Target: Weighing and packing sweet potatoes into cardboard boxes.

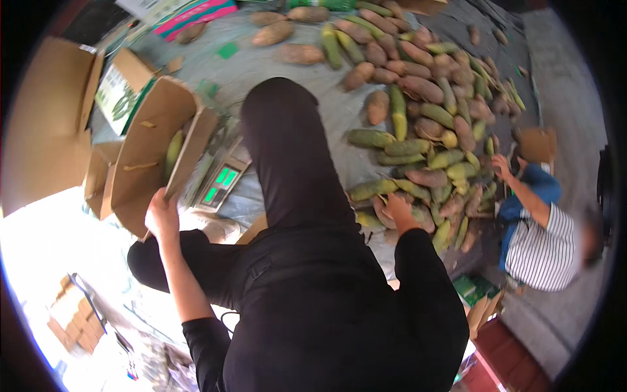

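My left hand (162, 214) is closed on the edge of an open cardboard box (144, 140) at the left. Inside the box lies a green, elongated vegetable (173, 153). Beside the box is a scale (225, 176) with a green lit display. At the right, my right hand (400, 212) reaches down into a heap of long green and reddish-brown vegetables (428, 89). It is nearest to a green vegetable (372, 189) at the heap's near left edge. How far its fingers close is not clear, as the fingertips are partly hidden.
A person in a striped shirt (542, 248) works at the heap's right side, one hand (501, 168) at its edge. Loose brown vegetables (299, 53) lie on the sheet at the back. A white-and-green carton (121, 98) and a large cardboard box (49, 111) stand at the left.
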